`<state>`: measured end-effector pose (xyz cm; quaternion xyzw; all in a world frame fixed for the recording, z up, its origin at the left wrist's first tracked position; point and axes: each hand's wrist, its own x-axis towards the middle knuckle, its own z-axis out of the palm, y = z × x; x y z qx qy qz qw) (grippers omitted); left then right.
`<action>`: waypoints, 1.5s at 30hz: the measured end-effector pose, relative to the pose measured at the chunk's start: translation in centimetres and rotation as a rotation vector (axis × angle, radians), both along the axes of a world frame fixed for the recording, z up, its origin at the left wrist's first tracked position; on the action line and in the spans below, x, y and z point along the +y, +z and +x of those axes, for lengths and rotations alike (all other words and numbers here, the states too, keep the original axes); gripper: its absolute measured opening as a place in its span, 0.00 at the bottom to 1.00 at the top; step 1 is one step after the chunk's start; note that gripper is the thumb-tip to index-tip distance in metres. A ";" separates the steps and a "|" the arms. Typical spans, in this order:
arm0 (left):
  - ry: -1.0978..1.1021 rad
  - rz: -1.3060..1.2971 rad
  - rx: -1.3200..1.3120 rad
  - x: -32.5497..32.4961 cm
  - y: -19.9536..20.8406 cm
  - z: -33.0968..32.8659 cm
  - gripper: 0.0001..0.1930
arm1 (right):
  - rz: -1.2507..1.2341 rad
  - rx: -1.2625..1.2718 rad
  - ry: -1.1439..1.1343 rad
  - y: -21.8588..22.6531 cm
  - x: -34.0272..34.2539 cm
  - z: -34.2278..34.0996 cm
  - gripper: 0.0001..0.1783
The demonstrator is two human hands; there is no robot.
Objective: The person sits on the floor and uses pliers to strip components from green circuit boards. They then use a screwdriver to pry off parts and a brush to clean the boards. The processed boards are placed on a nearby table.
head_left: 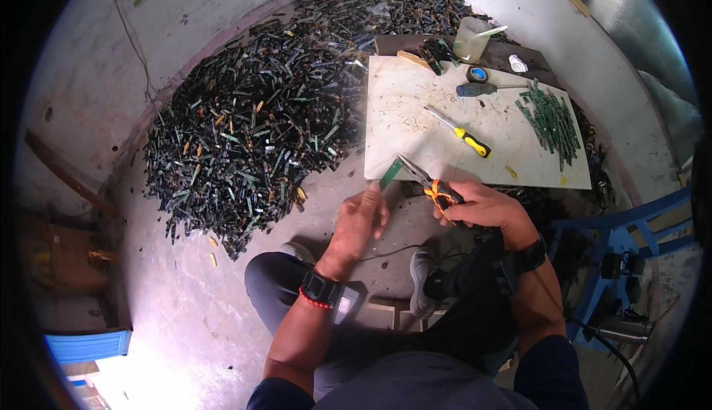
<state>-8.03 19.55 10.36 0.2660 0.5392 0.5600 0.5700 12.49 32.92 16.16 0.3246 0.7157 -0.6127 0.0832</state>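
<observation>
My left hand (361, 221) pinches the lower end of a narrow green circuit board strip (391, 173), held tilted over the near edge of the white board (415, 83). In my right hand (482, 204) is a pair of long-nose pliers (434, 185) with orange and black handles; the fingers wrap round them. The plier tips meet the strip's upper end; whether they grip it I cannot tell. Farther up the board lies a yellow and black screwdriver (463, 135). A pile of similar green strips (551, 124) rests at the board's right side.
A large heap of dark strips (252, 113) covers the floor at left and beyond. Past the board's far edge stand a plastic cup (470, 41) and dark parts (434, 55). A tape roll (477, 74) and a dark-handled screwdriver (476, 90) lie nearby. A blue chair (630, 232) stands right.
</observation>
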 end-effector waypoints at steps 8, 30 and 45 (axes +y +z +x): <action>-0.015 -0.011 0.053 -0.1 0.8 0.0 0.26 | 0.325 0.040 0.079 -2.9 0.9 1.3 0.16; 0.089 -0.052 -0.114 -1.0 0.2 -0.8 0.24 | 1.434 -0.133 -0.104 -4.3 -3.4 -2.0 0.27; -0.039 0.087 0.059 -7.8 -0.7 -0.6 0.25 | -0.328 0.255 -0.362 -2.1 -11.8 -0.4 0.11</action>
